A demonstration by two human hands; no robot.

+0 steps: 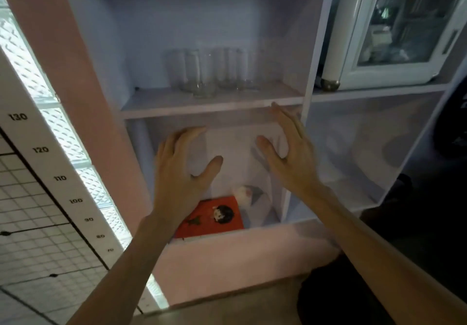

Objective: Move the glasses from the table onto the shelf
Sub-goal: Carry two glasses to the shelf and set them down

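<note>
The glasses (214, 72) stand clustered on the shelf (209, 102) — five or so, though blur makes the count unsure. Left hand (182, 173) and right hand (288, 152) hang just below it, fingers spread — holding nothing

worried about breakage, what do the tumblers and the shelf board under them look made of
The clear straight-sided tumblers look like smooth, glossy glass: the back wall shows through them and their thick bases catch light; the blur leaves clear plastic possible. The pale lilac shelf board looks like painted or laminated wood panel, matt: opaque, square-edged, no glare.
</note>
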